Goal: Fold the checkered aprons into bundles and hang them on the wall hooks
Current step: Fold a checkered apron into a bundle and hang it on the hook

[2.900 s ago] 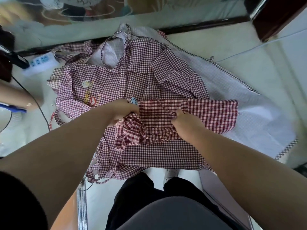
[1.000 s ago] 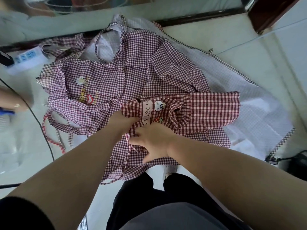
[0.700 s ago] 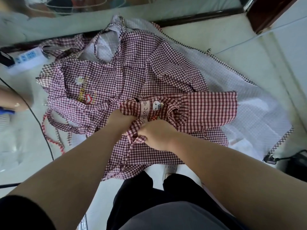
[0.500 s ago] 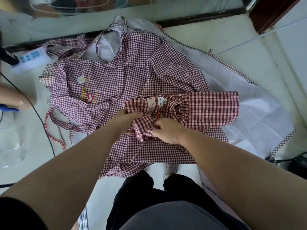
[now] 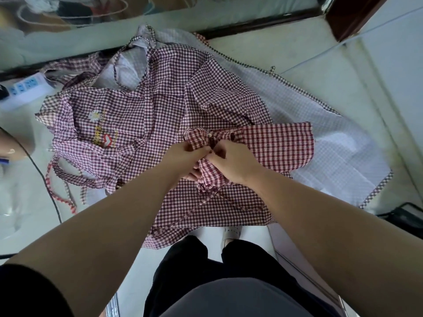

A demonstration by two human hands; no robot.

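A dark red checkered apron (image 5: 279, 145) lies half gathered on top of a heap of aprons on a pale surface. Its left part is bunched into a wad between my hands. My left hand (image 5: 183, 156) pinches the bunched cloth from the left, and my right hand (image 5: 233, 159) grips it from the right, the two hands almost touching. Beneath it spreads a purple-and-white checkered apron (image 5: 128, 115) with a daisy and a yellow print. A pale lilac apron (image 5: 338, 156) lies under both, reaching to the right. No wall hooks are in view.
A white power strip (image 5: 25, 88) lies at the far left, and a black cable (image 5: 45, 186) runs down the left side. A red-checked strap (image 5: 59, 193) trails off the heap. Another person's hand (image 5: 11, 147) is at the left edge. A dark wooden frame (image 5: 350, 17) stands top right.
Both hands have rolled the red apron's left part further up into a tighter wad. The cartoon patch seen a moment ago is now hidden inside the folds.
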